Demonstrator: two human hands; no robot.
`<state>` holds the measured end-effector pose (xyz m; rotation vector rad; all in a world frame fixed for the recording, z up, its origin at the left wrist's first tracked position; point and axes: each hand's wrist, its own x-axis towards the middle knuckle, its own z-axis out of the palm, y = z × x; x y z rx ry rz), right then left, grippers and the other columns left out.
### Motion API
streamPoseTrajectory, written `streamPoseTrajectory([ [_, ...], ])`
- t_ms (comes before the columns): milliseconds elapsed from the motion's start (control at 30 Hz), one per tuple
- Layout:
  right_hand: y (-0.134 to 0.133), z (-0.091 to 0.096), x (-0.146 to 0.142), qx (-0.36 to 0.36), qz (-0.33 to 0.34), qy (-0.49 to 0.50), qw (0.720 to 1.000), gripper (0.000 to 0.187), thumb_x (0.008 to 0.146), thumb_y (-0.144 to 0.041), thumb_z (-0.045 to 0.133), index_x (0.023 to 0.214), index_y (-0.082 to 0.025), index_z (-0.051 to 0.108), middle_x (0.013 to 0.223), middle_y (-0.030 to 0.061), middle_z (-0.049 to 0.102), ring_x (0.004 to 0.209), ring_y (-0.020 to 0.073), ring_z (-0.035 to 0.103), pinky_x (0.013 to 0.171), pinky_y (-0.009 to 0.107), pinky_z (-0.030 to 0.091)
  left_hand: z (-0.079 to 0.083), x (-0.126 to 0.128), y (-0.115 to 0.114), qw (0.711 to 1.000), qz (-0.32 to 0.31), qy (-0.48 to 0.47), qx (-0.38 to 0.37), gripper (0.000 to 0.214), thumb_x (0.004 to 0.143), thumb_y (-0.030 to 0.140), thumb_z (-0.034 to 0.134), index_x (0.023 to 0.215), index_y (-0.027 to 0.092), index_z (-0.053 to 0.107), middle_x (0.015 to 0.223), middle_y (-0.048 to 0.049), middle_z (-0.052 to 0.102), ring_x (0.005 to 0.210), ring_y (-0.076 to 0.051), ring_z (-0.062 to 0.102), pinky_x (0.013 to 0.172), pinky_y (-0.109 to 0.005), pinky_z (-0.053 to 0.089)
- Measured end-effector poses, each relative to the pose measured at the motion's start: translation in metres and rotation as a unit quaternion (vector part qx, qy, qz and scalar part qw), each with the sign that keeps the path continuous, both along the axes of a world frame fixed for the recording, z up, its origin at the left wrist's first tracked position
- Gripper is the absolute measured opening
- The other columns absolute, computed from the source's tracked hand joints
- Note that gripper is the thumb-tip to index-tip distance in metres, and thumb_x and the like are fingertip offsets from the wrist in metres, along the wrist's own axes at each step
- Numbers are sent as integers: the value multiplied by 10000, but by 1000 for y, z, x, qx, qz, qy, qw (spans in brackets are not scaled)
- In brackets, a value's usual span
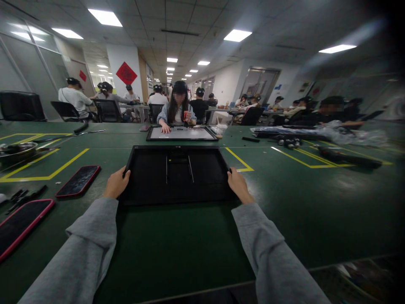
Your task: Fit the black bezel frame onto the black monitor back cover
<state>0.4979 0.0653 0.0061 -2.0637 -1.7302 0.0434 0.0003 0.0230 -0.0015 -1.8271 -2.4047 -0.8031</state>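
Observation:
A flat black monitor panel (177, 173) lies back-side up on the green table in front of me. My left hand (116, 182) grips its left edge, fingers curled over the rim. My right hand (238, 184) grips the right edge the same way. Both arms wear grey sleeves. The panel's back shows two thin metal strips and a small bracket near its middle.
Two phones in red cases (78, 180) (22, 223) and small black tools (22, 195) lie at my left. Yellow tape lines (63, 166) mark the table. Across it, a seated person works on another panel (181, 133). A metal bowl (15, 148) sits far left; cables and parts lie far right.

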Motion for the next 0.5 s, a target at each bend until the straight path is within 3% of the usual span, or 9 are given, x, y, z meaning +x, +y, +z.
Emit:
streamPoseTrajectory([
  [300,1,4,-1,0,-17,13,1000,401,985,-260,289,1331,-128,443,1039,170,674,994,262,641,795,318,428,-2,-3,3,1000,-11,2,5,579,923,467,316,1376,153,492,1202,-154,653,1072,-286,625,910,-385,460],
  [500,-1,5,-1,-23,8,1,1000,372,970,-230,325,1299,-127,465,1047,167,673,1001,252,635,804,309,425,1,-4,3,1000,-24,12,-15,555,919,433,328,1368,153,498,1180,-148,665,1071,-276,627,896,-367,466],
])
